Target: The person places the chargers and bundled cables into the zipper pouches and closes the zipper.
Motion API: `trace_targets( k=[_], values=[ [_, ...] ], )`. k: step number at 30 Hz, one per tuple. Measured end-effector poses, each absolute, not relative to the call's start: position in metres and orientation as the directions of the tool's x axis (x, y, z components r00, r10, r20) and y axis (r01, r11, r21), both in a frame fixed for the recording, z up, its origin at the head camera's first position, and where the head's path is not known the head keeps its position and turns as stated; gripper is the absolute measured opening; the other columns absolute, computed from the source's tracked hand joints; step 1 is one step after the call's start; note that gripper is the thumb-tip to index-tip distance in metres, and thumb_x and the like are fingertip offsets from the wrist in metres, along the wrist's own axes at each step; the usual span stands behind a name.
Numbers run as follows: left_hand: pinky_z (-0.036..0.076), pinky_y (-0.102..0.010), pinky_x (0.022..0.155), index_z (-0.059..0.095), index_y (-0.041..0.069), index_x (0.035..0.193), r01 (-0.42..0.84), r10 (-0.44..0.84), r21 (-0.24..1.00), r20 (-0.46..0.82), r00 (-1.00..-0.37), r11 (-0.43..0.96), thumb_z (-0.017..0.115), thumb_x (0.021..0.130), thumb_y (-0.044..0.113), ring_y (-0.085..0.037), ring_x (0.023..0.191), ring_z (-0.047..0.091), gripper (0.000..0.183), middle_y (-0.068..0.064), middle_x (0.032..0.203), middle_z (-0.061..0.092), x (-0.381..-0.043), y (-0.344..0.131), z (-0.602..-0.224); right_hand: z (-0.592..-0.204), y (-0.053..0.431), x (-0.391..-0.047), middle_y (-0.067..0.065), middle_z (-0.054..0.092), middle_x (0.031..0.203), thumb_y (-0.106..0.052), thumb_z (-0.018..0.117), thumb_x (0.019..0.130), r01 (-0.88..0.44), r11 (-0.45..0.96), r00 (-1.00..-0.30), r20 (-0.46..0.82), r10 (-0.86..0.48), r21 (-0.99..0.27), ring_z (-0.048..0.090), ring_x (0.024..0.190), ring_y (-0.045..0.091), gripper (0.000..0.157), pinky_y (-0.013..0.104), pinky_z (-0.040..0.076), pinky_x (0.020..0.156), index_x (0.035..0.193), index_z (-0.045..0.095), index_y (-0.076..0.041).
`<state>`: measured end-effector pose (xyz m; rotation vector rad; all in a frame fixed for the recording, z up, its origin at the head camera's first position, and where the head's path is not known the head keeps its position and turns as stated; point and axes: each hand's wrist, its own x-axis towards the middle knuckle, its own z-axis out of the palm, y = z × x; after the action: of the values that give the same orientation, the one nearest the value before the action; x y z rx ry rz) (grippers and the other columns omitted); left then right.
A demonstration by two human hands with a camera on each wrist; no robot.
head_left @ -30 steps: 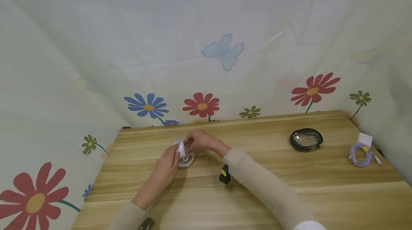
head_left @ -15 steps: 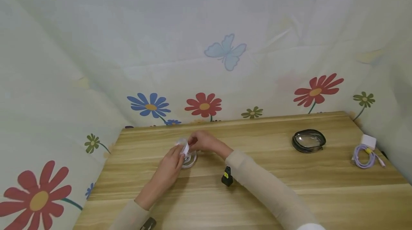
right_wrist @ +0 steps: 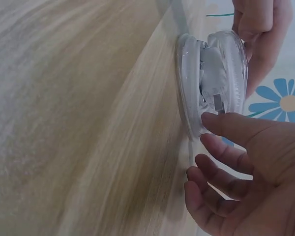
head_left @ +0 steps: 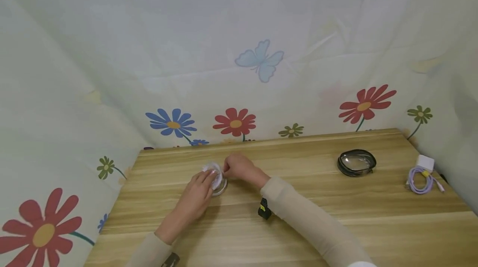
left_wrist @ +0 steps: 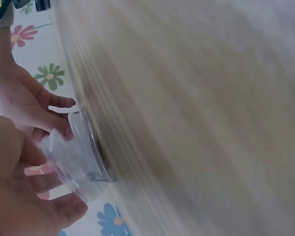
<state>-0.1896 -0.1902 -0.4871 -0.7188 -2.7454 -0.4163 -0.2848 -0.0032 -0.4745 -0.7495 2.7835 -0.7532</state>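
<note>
A clear round clamshell case with a pale rim stands parted on the table. Inside it a white charger and a metal USB plug show through the gap between the halves. My left hand holds the upper half, its fingers curled over the clear shell. On the case's other side is my right hand. Its thumb tip touches the case's edge by the opening, while the other fingers stay loosely bent with nothing gripped between them.
Toward the table's right lies a clear oval pouch with a black rim. Beyond it, near the right edge, are a white charger block and a coiled lilac cable. A flowered curtain hangs along the table's back.
The upper half of the case has tipped down over the lower half under my left hand. My right hand has drawn slightly right, away from the white piece inside.
</note>
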Motion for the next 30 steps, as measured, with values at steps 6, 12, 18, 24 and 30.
trace_targets(
  k=[6,12,18,24,30],
  values=[
    [0.047,-0.056,0.103,0.062,0.001,0.135,0.586,0.540,0.063,0.317,-0.779,0.808,0.063,0.092,-0.001,-0.047,0.118,0.056,0.043,-0.025,0.137,0.057,-0.193,-0.194,-0.486,-0.471,-0.004,-0.282,-0.009,0.058,0.062,-0.015,0.078,0.084,-0.417,0.772,-0.869,-0.037,-0.493,-0.481,0.049,0.057,0.009,0.018,0.022,0.042,0.054,0.067,0.073,-0.013],
    [0.049,-0.054,0.102,0.062,0.003,0.136,0.630,0.612,-0.035,0.287,-0.737,0.776,0.069,0.088,-0.003,-0.044,0.119,0.057,0.049,-0.024,0.137,0.057,-0.196,-0.196,-0.483,-0.470,-0.001,-0.280,-0.008,0.052,0.055,-0.012,0.077,0.086,-0.404,0.757,-0.869,-0.044,-0.494,-0.514,0.044,0.050,0.008,0.023,0.021,0.035,0.049,0.063,0.071,-0.009],
    [0.047,-0.055,0.105,0.058,0.002,0.140,0.635,0.618,0.075,0.167,-0.768,0.769,0.061,0.089,-0.016,-0.047,0.128,0.049,0.054,-0.029,0.139,0.051,-0.201,-0.199,-0.475,-0.468,0.003,-0.279,-0.005,0.061,0.068,-0.015,0.075,0.090,-0.414,0.746,-0.864,-0.034,-0.503,-0.522,0.051,0.060,0.010,0.015,0.022,0.042,0.056,0.077,0.074,-0.010],
    [0.054,-0.048,0.089,0.066,0.004,0.133,0.575,0.566,0.117,0.103,-0.818,0.810,0.068,0.089,-0.011,-0.039,0.107,0.054,0.047,-0.023,0.127,0.055,-0.212,-0.199,-0.467,-0.466,0.008,-0.275,-0.003,0.063,0.077,-0.014,0.074,0.092,-0.422,0.727,-0.855,-0.028,-0.518,-0.542,0.055,0.068,0.011,0.007,0.024,0.047,0.062,0.086,0.072,-0.011],
    [0.051,-0.041,0.076,0.072,0.001,0.115,0.469,0.455,0.172,0.115,-0.883,0.866,0.080,0.088,0.015,-0.027,0.087,0.051,0.031,-0.011,0.100,0.053,-0.222,-0.199,-0.469,-0.463,0.014,-0.267,-0.004,0.065,0.083,-0.016,0.074,0.092,-0.460,0.725,-0.842,-0.006,-0.539,-0.512,0.056,0.073,0.011,0.007,0.025,0.049,0.067,0.087,0.073,-0.010]
  ],
)
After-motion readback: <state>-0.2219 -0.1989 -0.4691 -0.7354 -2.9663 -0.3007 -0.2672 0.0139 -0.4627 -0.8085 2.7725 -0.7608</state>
